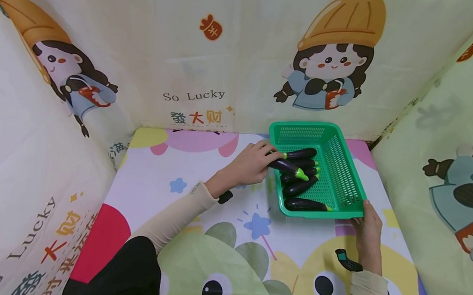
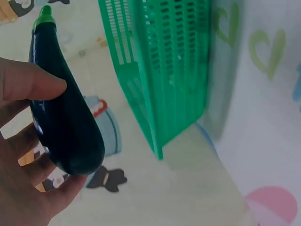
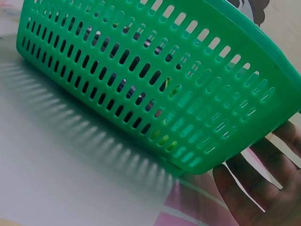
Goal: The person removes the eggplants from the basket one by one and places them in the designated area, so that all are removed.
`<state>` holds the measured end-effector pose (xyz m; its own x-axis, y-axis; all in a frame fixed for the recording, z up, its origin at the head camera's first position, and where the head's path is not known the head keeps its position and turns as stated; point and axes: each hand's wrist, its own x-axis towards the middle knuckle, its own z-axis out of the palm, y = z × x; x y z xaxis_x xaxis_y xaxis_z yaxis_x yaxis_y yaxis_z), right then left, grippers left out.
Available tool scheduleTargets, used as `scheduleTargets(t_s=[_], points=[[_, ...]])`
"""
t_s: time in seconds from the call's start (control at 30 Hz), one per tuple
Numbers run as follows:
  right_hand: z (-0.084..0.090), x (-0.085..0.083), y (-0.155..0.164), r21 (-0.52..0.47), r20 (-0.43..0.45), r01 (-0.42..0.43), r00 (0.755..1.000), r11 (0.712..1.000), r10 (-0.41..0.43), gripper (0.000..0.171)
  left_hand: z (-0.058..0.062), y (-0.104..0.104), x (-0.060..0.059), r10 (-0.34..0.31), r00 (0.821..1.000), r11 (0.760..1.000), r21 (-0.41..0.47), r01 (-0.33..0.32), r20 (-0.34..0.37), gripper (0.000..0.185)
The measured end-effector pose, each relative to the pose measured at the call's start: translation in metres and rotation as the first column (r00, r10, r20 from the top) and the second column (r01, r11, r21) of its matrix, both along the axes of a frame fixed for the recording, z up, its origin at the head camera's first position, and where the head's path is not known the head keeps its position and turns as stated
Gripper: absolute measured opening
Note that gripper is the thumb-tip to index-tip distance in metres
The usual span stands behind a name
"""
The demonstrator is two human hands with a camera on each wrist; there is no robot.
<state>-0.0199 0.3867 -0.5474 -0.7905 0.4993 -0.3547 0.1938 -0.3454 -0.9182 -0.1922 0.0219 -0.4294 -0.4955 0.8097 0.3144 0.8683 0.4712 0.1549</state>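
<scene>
Right hand [image 1: 366,230] steadies basket [image 1: 340,178]; left hand [image 1: 249,165] grips eggplant [image 1: 287,167].

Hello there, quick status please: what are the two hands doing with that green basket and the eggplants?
Left hand holds an eggplant over the basket's left edge. Right hand steadies the green basket at its near right corner. Other eggplants already inside. Nothing in the way.
</scene>
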Motion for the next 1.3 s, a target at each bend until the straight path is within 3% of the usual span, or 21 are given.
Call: scheduleTargets(t_s=[0.33, 0.63, 0.77, 0.93, 1.13, 1.3], points=[[-0.001, -0.001, -0.002, -0.004, -0.004, 0.006, 1.0, 1.0, -0.007, 0.055, 0.008, 0.017, 0.009, -0.087, 0.982, 0.996, 0.011, 0.087, 0.169, 0.05], [-0.001, 0.001, -0.003, -0.02, -0.045, 0.005, 0.999, 1.0, -0.006, 0.045, 0.014, 0.032, 0.013, -0.102, 0.977, 0.994, -0.027, 0.109, 0.186, 0.054], [-0.001, 0.001, -0.002, -0.01, -0.051, 0.001, 0.999, 1.0, -0.002, 0.044, 0.018, 0.039, 0.013, -0.114, 0.982, 0.992, -0.03, 0.12, 0.153, 0.052], [0.0, 0.0, -0.001, -0.006, -0.046, 0.001, 0.999, 1.0, -0.001, 0.043, 0.021, 0.052, 0.01, -0.125, 0.991, 0.989, -0.071, 0.127, 0.039, 0.048], [0.0, 0.0, -0.001, -0.001, -0.045, 0.001, 0.999, 1.0, -0.001, 0.044, 0.02, 0.073, 0.005, -0.13, 0.989, 0.98, -0.163, 0.117, -0.069, 0.044], [-0.001, 0.001, -0.001, 0.003, -0.045, -0.01, 0.999, 1.0, 0.01, 0.051, 0.014, 0.091, -0.004, -0.145, 0.988, 0.971, -0.197, 0.132, -0.055, 0.04]])
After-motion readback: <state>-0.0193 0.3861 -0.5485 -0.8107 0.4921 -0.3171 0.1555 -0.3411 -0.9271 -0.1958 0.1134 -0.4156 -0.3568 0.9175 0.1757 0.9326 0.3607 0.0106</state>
